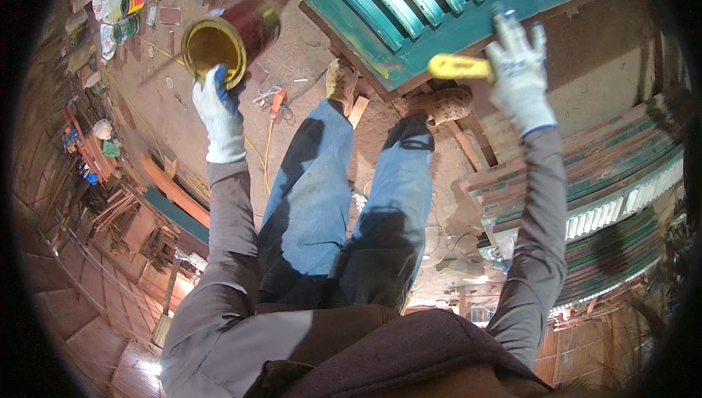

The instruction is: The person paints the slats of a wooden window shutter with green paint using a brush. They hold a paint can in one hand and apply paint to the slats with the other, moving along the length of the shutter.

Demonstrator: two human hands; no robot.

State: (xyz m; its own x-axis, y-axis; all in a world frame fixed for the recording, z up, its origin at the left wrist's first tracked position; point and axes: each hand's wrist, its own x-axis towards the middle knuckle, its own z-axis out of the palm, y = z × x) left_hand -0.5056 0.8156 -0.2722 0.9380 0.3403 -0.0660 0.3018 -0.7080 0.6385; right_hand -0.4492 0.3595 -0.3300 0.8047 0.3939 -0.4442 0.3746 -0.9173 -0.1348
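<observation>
My left hand [218,109], in a white glove with blue on its fingers, is closed on the near rim of a reddish metal can [252,31]. The can is tilted with its mouth toward me, and its inside is coated olive-yellow. In my right hand [521,83], gloved alike, is a tool with a yellow handle [461,67] pointing left; its other end cannot be made out. That hand is over the near edge of a teal louvred shutter panel [431,54], and the image does not settle whether it touches.
The shutter lies raised near my shoes. More louvred panels [607,208] are stacked at right. An orange power tool [277,103] and its cord lie on the floor. Paint cans [126,28] stand at far left, and wood planks [175,189] lie at left.
</observation>
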